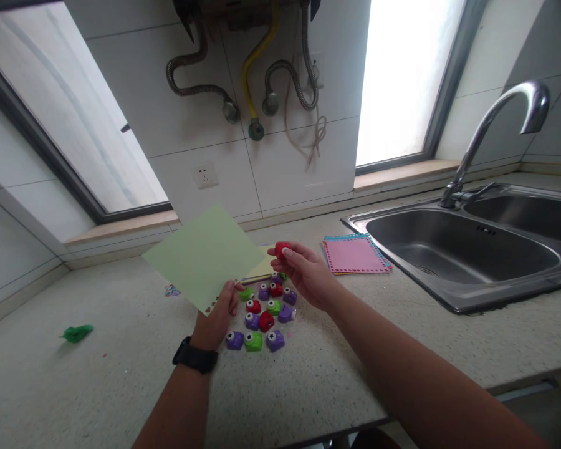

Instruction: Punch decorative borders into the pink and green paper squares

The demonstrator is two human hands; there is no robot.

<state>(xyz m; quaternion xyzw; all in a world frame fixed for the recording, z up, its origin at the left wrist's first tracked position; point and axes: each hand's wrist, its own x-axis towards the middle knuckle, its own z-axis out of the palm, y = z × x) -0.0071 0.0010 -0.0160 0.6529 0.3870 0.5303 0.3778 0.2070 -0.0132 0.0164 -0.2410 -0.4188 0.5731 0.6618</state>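
A light green sheet of paper is pinched at its lower right edge by my left hand, tilted above the counter. Small punched shapes run along the paper's lower edge by my thumb. My right hand holds a red craft punch between thumb and fingers, apart from the paper. Below and between my hands, several purple, green and red craft punches stand in loose rows, among them a purple punch and a green punch at the front. Pale yellow paper lies partly hidden behind the green sheet.
A stack of coloured paper with a pink sheet on top, its edges punched, lies right of my right hand. Beyond it are a steel sink and a faucet. A crumpled green item rests on the counter at left.
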